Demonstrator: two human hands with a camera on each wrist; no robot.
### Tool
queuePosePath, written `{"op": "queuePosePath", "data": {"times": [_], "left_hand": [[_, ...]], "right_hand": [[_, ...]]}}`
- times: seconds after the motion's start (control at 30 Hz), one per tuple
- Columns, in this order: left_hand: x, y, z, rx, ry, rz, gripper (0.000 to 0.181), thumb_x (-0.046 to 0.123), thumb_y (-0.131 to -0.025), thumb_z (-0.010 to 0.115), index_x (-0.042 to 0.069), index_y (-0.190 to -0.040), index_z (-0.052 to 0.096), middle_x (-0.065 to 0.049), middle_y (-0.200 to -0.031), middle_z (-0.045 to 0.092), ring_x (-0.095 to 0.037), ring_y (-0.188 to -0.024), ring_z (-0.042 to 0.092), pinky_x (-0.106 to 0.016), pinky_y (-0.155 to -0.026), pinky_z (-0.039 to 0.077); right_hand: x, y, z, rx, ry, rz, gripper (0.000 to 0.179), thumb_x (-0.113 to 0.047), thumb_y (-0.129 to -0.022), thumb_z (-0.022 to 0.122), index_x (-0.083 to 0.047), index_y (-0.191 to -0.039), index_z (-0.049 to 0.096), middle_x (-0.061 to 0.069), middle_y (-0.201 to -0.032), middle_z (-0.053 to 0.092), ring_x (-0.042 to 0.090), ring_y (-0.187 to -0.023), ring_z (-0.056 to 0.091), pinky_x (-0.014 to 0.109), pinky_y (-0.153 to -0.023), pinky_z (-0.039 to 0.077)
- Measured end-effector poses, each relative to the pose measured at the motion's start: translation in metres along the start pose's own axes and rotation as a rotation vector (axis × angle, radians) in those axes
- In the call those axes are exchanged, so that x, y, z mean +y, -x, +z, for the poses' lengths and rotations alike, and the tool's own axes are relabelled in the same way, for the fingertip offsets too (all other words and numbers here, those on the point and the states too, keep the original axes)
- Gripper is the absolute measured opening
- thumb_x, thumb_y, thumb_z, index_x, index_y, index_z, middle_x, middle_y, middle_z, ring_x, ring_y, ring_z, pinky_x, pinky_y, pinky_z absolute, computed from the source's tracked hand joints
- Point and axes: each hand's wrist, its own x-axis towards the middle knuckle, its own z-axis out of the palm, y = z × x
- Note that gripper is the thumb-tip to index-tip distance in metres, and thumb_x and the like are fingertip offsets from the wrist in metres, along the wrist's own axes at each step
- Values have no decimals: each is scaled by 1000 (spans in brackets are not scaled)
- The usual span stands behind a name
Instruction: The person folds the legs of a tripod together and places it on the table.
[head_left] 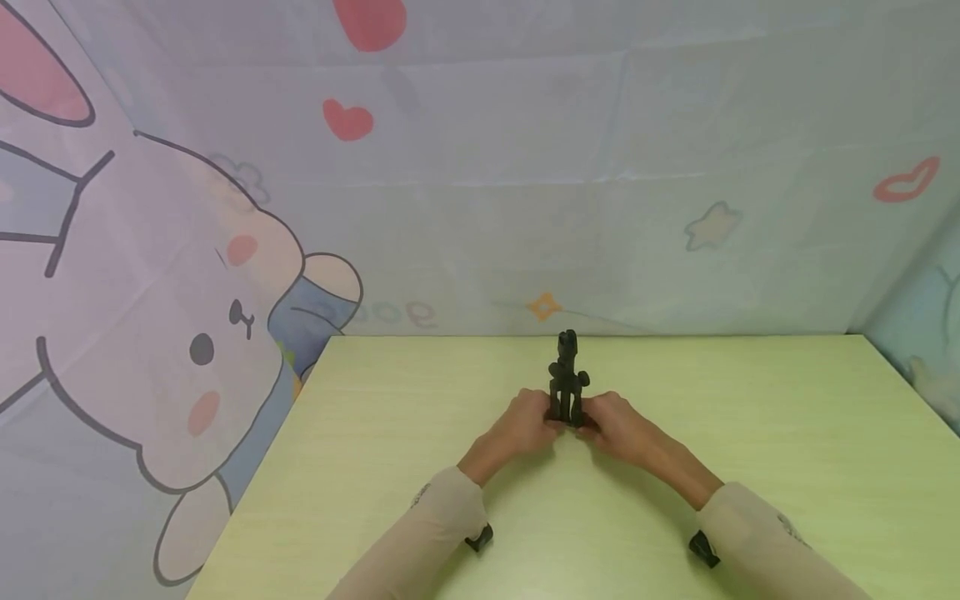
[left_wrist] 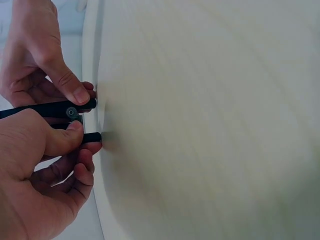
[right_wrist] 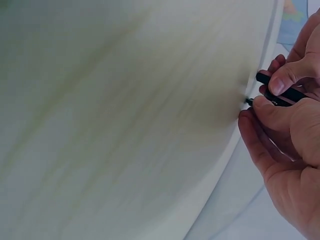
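Note:
A small black tripod stands upright between the two hands, its legs close together and a knob on each side. My left hand grips the lower part of it from the left. From the right, my right hand holds the lower part too. In the left wrist view, the left thumb presses beside a small round joint and the fingers curl about a leg end, while the right hand pinches another leg. Seen from the right wrist, the right hand's thumb and fingers close round a dark leg tip, part of it hidden.
The pale yellow-green table lies under both arms. A fabric backdrop printed with hearts and a rabbit hangs behind and to the left. Dark wrist-camera pieces hang below the beige sleeves.

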Motion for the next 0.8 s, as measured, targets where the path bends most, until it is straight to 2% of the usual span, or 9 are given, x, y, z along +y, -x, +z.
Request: {"op": "queuePosePath", "data": {"times": [0.53, 0.7, 0.8], "left_hand": [[-2, -1, 0, -4, 14, 21, 26, 0, -87, 76, 7, -67, 62, 4, -60, 49, -10, -55, 42, -21, -48, 34], [-1, -1, 0, -25, -28, 4, 22, 4, -91, 76, 8, -72, 65, 4, -62, 53, -10, -56, 45, -22, -50, 38], [-1, -1, 0, -22, -57, 7, 20, 6, -91, 77, 8, -74, 67, 3, -63, 55, -11, -57, 47, -23, -51, 40]], "right_hand": [[13, -5, -2, -45, 68, -140, 11, 3, -86, 81, -3, -90, 72, 4, -83, 72, 17, -76, 68, 36, -67, 57], [15, -5, -3, -48, 73, -157, 12, 0, -87, 81, -3, -92, 71, 4, -85, 72, 19, -78, 69, 35, -68, 57], [17, -5, -2, -42, 59, -152, 13, 0, -87, 81, -3, -94, 71, 3, -85, 72, 16, -78, 68, 34, -68, 57]]}}
